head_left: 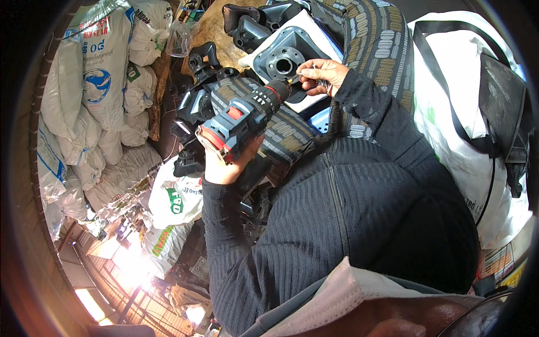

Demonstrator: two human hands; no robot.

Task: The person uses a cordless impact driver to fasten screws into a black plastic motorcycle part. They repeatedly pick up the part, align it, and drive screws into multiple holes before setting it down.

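- Head view, centre: the power drill [252,112] points toward the upper right; the left hand [225,164] is wrapped around its rear and underside. It should feel heavy and stiff, best held by the grip beneath the body, which is mostly hidden.
- Upper centre: the black moulded part [265,60], with a round central opening, rests over a white pad [324,40]. It looks rigid and fairly light, perhaps slick; its outer rim offers the surest hold.
- Beside that opening, the right hand [332,76] has its fingers pinched together on small metal pieces [322,83], probably screws, easily dropped.
- Patterned cloth [382,53] over the legs and more dark parts [193,104] crowd the work.
- Sacks [104,84] fill the upper left; a white bag [449,73], the right.
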